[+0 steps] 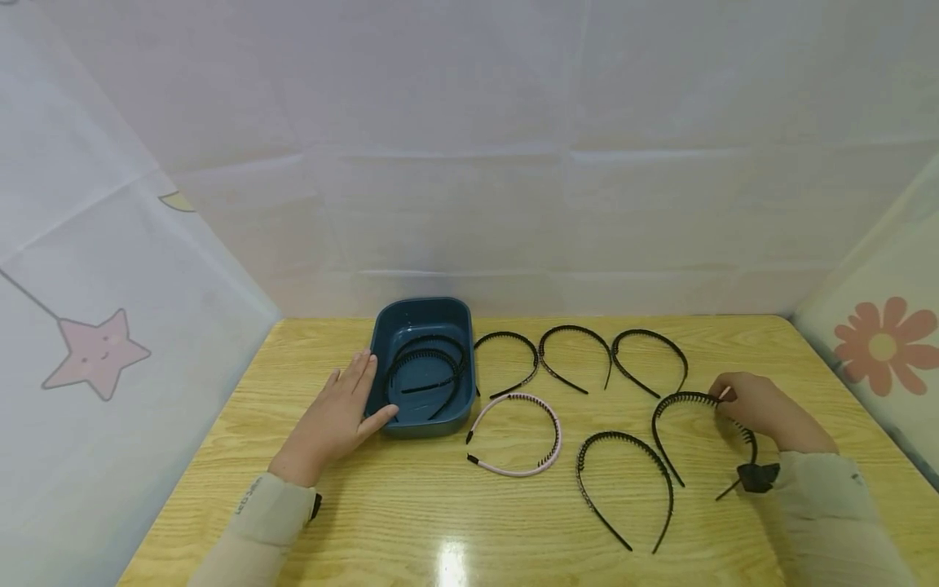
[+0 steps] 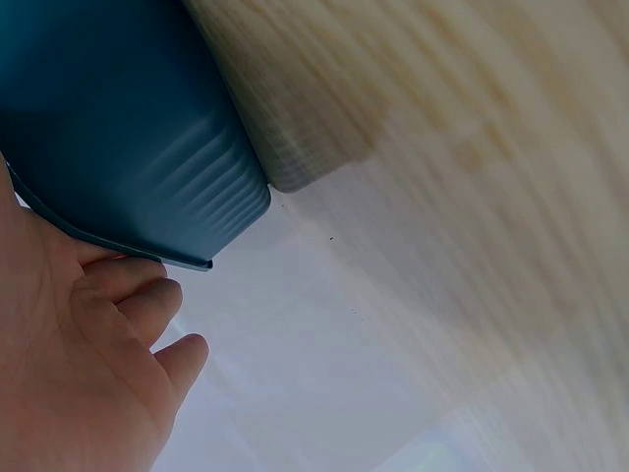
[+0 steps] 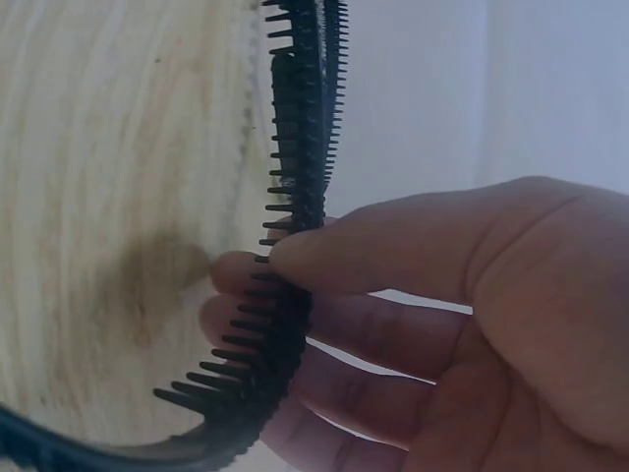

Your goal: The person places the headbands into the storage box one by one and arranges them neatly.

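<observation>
At the right side of the table my right hand (image 1: 759, 408) pinches a black toothed headband (image 1: 663, 416) by its curved band, thumb on one side and fingers on the other. The right wrist view shows the teeth of this headband (image 3: 257, 339) pointing inward beside the fingertips. My left hand (image 1: 341, 412) lies with fairly straight fingers against the left rim of a dark blue plastic basin (image 1: 424, 430). Inside the basin are two black headbands (image 1: 433, 352), overlapping each other. From below, the left wrist view shows the fingers touching the basin's rim (image 2: 128, 251).
Three black headbands lie in a row at the back, the middle one (image 1: 575, 328) among them. A pink headband (image 1: 559, 432) lies in front of the basin's right side, and another black headband (image 1: 623, 436) nearer the front. White cloth (image 1: 469, 204) hangs behind the wooden table (image 1: 381, 522).
</observation>
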Action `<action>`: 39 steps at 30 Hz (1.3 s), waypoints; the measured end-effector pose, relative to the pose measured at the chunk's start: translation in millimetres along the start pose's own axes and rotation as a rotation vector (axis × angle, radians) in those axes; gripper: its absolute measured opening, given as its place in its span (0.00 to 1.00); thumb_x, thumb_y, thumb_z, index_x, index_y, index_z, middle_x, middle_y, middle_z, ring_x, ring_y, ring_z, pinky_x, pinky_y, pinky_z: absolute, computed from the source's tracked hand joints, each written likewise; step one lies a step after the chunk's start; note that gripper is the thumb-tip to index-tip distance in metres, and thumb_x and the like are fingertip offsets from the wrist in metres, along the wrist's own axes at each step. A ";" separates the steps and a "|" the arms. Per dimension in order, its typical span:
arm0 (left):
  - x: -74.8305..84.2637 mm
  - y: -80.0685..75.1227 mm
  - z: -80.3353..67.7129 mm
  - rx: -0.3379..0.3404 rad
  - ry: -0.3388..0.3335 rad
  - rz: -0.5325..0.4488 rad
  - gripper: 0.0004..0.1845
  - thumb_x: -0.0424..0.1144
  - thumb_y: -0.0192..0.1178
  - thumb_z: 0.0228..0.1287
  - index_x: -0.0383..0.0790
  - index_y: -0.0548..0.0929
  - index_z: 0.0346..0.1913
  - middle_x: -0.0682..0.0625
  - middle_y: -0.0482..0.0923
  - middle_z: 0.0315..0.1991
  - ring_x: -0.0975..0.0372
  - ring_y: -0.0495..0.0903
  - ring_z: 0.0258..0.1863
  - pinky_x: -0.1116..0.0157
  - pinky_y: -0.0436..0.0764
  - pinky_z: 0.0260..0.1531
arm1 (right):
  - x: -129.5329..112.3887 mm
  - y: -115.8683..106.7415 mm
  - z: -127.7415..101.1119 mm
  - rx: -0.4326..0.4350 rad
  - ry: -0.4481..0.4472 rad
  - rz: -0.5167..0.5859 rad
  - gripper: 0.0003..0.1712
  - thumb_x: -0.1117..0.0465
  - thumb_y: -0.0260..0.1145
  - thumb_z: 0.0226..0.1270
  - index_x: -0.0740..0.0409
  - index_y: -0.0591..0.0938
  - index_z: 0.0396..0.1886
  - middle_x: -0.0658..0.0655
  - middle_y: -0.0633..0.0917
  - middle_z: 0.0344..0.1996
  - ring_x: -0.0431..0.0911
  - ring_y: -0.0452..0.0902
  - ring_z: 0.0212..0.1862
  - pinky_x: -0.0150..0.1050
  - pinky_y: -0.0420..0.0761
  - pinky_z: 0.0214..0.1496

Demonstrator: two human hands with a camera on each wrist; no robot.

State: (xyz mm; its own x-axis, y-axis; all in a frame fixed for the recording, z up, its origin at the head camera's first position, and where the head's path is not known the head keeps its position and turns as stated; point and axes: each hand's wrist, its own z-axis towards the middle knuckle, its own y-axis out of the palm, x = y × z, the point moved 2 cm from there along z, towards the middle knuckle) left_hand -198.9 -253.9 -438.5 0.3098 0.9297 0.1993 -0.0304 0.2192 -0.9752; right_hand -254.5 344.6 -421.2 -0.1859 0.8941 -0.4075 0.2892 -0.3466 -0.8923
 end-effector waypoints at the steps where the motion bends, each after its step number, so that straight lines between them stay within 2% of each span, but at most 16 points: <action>1: 0.1 -0.1 -0.1 0.003 0.001 0.000 0.51 0.67 0.47 0.74 0.29 0.48 0.80 0.36 0.41 0.81 0.44 0.44 0.80 0.40 0.47 0.77 | 0.1 -0.6 -0.7 -0.001 0.000 0.011 0.10 0.73 0.59 0.66 0.76 0.79 0.45 0.68 0.84 0.36 0.61 0.82 0.38 0.54 0.84 0.36; 8: 0.6 -0.6 -0.3 0.008 0.003 0.001 0.50 0.67 0.48 0.75 0.29 0.48 0.80 0.35 0.42 0.81 0.44 0.45 0.80 0.40 0.48 0.76 | 1.6 -3.3 -5.2 -0.017 0.011 0.110 0.12 0.72 0.59 0.71 0.78 0.77 0.49 0.64 0.85 0.34 0.50 0.84 0.32 0.47 0.85 0.33; 17: -1.2 0.2 -1.0 -0.006 -0.002 -0.007 0.51 0.68 0.47 0.74 0.29 0.47 0.80 0.36 0.41 0.81 0.44 0.43 0.80 0.40 0.46 0.77 | 0.8 -9.9 -12.4 -0.009 -0.023 0.158 0.14 0.71 0.59 0.73 0.79 0.77 0.51 0.64 0.85 0.36 0.51 0.84 0.34 0.45 0.86 0.33; 28: -0.5 -0.9 0.3 -0.008 -0.001 -0.011 0.51 0.67 0.47 0.75 0.29 0.47 0.80 0.36 0.41 0.81 0.44 0.43 0.80 0.40 0.45 0.77 | -3.2 -18.8 -21.0 0.044 -0.054 0.131 0.14 0.70 0.60 0.74 0.77 0.79 0.53 0.62 0.85 0.37 0.49 0.83 0.33 0.37 0.84 0.29; 39: 0.4 -1.4 -0.3 -0.012 -0.006 -0.011 0.51 0.67 0.47 0.75 0.29 0.47 0.80 0.36 0.41 0.81 0.44 0.43 0.80 0.40 0.45 0.77 | -8.3 -21.1 -22.4 0.049 -0.086 0.231 0.17 0.72 0.60 0.74 0.79 0.77 0.57 0.63 0.87 0.39 0.49 0.85 0.36 0.38 0.86 0.34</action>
State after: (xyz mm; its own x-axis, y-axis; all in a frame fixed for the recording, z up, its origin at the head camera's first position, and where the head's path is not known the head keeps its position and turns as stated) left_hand -198.5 -253.9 -437.1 0.3045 0.9290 0.2103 -0.0154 0.2255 -0.9741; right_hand -238.0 350.8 -394.6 -0.2004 0.7628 -0.6148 0.2879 -0.5540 -0.7811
